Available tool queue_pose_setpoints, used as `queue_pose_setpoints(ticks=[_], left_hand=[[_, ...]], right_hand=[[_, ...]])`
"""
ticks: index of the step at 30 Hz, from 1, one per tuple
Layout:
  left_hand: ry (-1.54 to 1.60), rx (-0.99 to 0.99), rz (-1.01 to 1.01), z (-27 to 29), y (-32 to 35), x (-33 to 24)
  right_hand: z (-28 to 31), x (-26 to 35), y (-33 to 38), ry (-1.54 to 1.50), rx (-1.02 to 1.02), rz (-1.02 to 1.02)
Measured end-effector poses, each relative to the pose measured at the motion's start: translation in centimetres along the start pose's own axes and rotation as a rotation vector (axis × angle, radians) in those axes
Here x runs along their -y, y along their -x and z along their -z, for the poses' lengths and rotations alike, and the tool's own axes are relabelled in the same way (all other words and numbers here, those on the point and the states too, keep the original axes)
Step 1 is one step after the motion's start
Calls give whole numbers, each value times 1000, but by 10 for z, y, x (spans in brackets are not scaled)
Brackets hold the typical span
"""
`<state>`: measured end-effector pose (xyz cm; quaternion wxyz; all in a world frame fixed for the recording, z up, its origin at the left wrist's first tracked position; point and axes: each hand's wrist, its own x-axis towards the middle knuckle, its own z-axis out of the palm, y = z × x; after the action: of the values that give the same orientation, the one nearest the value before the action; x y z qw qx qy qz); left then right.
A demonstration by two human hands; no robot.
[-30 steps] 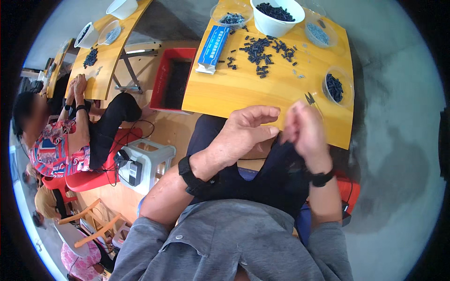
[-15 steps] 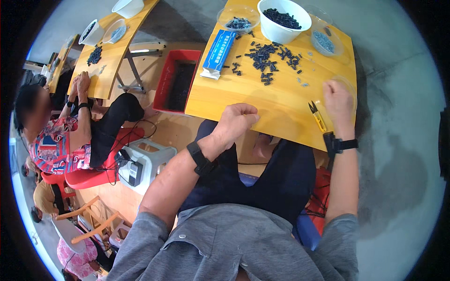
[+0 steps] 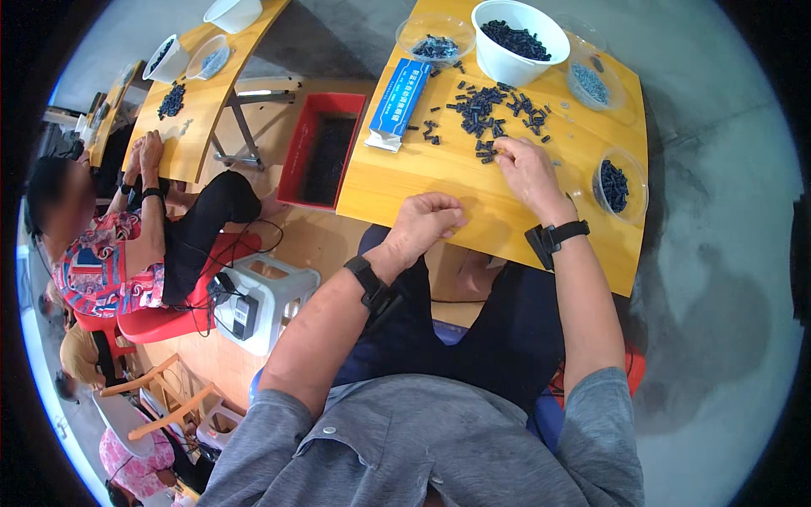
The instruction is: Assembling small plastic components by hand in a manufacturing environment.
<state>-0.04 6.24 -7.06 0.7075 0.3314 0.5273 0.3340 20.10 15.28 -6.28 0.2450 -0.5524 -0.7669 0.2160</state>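
My right hand (image 3: pixel 530 176) reaches over the yellow table, its fingertips closed at a small black cylindrical piece (image 3: pixel 487 154) on the near edge of a loose pile of black pieces (image 3: pixel 477 110). Near the table's front edge, my left hand (image 3: pixel 427 224) has thumb and fingers pinched together; what they hold, if anything, is too small to make out. To the right of my right forearm stands a clear round bowl (image 3: pixel 644 196) of black pieces. The yellow thread snips are largely hidden by my right wrist.
A white tub (image 3: pixel 482 51) of black pieces stands at the back, between clear bowls of small parts. A blue and white box (image 3: pixel 395 101) lies at the table's left. Beside it on the floor is a red bin (image 3: pixel 297 160). Another person (image 3: pixel 110 245) sits at the left table.
My right hand has swung left from the table's right side to the pile of black pieces, uncovering the clear bowl. My left hand has stayed nearly in place, still pinched.
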Motion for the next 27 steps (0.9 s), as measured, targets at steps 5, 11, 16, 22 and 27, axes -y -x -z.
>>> queue_pose_setpoints(ticks=[5, 11, 16, 22, 27], left_hand=[[6, 17, 19, 0, -2, 1], [7, 29, 11, 0, 0, 1], [95, -8, 6, -3, 3, -1], [92, -4, -190, -11, 15, -9], [120, 6, -227, -23, 26, -29]], right_hand=[[0, -1, -1, 48, 25, 12], [-4, -10, 9, -126, -149, 65], [5, 0, 28, -799, -14, -285], [12, 27, 51, -1301, 17, -310], [9, 35, 63, -1498, 58, -300]])
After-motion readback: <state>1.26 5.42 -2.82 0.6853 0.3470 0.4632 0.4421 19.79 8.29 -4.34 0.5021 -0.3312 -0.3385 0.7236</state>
